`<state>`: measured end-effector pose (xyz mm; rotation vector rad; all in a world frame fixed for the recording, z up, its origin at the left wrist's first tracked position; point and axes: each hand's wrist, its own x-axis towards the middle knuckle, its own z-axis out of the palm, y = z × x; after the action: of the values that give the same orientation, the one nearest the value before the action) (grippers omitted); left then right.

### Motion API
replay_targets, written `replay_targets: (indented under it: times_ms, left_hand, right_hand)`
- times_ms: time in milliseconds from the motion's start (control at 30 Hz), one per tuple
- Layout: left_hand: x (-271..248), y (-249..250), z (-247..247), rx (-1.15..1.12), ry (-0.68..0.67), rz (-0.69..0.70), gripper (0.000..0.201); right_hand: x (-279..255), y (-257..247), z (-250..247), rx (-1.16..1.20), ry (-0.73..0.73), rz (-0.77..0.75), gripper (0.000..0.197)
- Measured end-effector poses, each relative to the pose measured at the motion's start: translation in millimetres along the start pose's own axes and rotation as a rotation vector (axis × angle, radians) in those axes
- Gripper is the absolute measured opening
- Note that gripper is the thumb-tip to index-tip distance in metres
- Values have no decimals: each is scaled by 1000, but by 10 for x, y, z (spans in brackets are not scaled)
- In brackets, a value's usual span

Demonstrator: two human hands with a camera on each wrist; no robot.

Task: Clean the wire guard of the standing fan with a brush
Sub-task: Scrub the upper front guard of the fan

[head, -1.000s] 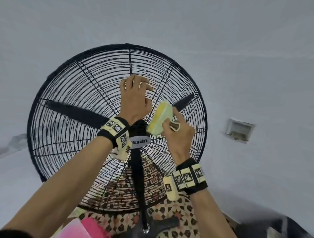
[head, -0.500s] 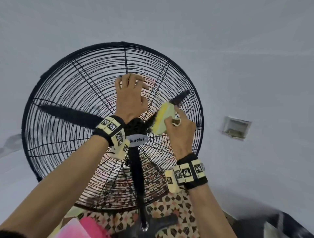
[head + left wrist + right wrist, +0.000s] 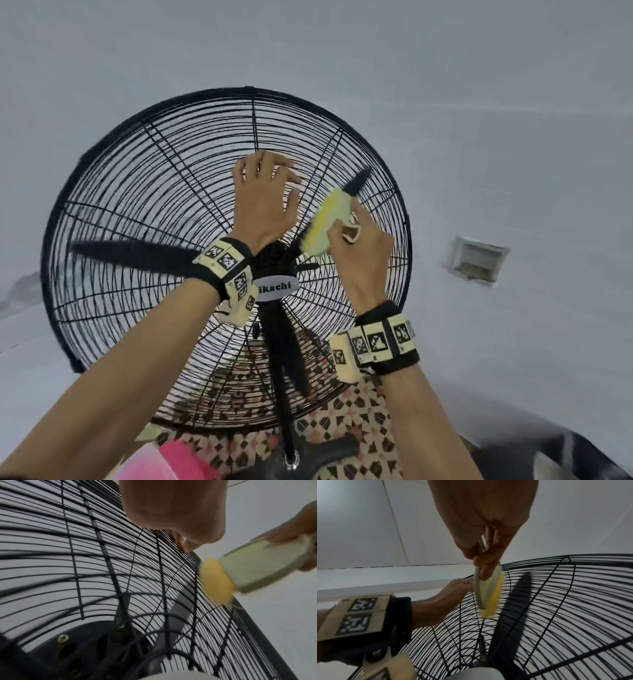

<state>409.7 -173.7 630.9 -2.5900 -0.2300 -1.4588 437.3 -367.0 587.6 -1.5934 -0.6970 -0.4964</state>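
The standing fan's round black wire guard [image 3: 154, 205] fills the middle of the head view. My left hand [image 3: 263, 195] lies on its upper centre, fingers curled onto the wires [image 3: 85, 547]. Just to the right, my right hand [image 3: 359, 246] grips a pale green brush [image 3: 325, 222] by its back. The yellow bristles [image 3: 216, 582] press against the guard, right of the hub. In the right wrist view the brush [image 3: 486, 592] hangs below my right hand [image 3: 484, 513], pinched between thumb and fingers, with my left hand [image 3: 452, 592] behind it on the guard [image 3: 573, 588].
Black blades [image 3: 137, 253] sit behind the wires, around a white hub badge [image 3: 277, 287]. The fan's pole [image 3: 287, 394] drops to a dark base on patterned floor tiles [image 3: 342, 421]. A pink object [image 3: 181, 459] lies at bottom left. A recessed vent [image 3: 478, 258] is in the white wall.
The brush has slid a little up the guard, away from the hub, in my right hand. The blade behind it has turned slightly. My left hand keeps its place on the wires.
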Motion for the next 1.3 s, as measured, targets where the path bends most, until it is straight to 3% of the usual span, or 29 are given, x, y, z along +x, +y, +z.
replay_targets:
  times_ms: [67,233,400,567,767,900,1033,1200,1300]
  left_hand:
    - [-3,5,23,-1,29,5,21]
    - [19,-43,21,-5,21,-5,19]
    - [4,-11,36,0,10,-28,20]
    - [35,-30,0,-17,-23,-34,22]
    - [-20,21,-27,-20,22,-8,23]
    - [24,-1,-28,-29,-23,-31,24]
    - [-7,32,5,7,16,-23,21]
    - [0,10,-4,-30,17,-18,21]
    - [-20,10,-11,-19,12,-21,21]
  right_hand:
    - [-18,-20,35,37,-5,-24,43]
    - [79,82,-63,-102,40,98,36]
    - [46,-63,-35,70,-30,25,44]
    - [228,-34,-248,-101,-8,168,29]
    - [331,-190,-107,27,3,32,43]
    - [468,-68,-182,-103,46,135,35]
    - [376,-220,-90,-17,-12,4,40]
    - [435,-83,-139,-80,43,124,37]
    - [386,-219,-139,21,22,49,40]
